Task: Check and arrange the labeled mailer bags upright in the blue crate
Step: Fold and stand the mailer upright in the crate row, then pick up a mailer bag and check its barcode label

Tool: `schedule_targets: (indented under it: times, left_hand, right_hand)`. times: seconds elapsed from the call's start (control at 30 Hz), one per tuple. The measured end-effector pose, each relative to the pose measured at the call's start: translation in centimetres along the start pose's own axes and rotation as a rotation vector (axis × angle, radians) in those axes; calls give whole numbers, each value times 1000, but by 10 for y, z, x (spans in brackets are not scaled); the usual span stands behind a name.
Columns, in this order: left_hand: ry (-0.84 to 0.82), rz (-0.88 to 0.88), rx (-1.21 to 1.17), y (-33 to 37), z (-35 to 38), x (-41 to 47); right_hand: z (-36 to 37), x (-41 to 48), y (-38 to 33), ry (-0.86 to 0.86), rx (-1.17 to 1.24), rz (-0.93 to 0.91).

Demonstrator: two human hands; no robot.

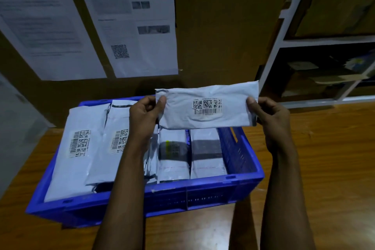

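While the wooden table (324, 168) spreads beneath both forearms, the blue crate (203, 195) sits just under the hands. Its packed mailer bags (77, 148) lean rather than stand upright, and two of them, left of the left hand, show barcodes. Above the crate's far side, the held mailer bag (178, 115) is stretched flat between the left hand (142, 119) and the right hand (272, 119). Each hand pinches one end, probably so the label (207, 106) between the thumbs can be checked.

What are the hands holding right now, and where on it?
A labeled mailer bag, held level above the blue crate: left hand pinches its left end, right hand its right end.
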State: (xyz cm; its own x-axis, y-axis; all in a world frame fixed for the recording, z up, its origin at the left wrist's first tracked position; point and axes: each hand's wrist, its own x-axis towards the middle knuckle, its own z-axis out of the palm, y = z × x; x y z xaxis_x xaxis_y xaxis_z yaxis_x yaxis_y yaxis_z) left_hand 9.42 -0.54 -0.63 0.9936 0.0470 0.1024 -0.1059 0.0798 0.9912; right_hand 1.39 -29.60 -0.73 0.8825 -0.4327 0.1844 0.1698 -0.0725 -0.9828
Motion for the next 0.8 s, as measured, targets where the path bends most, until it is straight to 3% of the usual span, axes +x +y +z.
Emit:
schedule_targets:
  times: [0.27, 0.47, 0.6, 0.8]
  left_hand:
    - [62, -101, -87, -1, 0, 2]
    - [126, -130, -153, 0, 2, 4]
    - [-14, -193, -291, 5, 4, 2]
    - [-196, -231, -125, 4, 2, -3]
  right_hand:
    - [15, -3, -5, 55, 89, 81]
    - [26, -1, -13, 46, 384, 211]
    - [41, -2, -19, -104, 505, 224]
    - [52, -4, -14, -28, 436, 239]
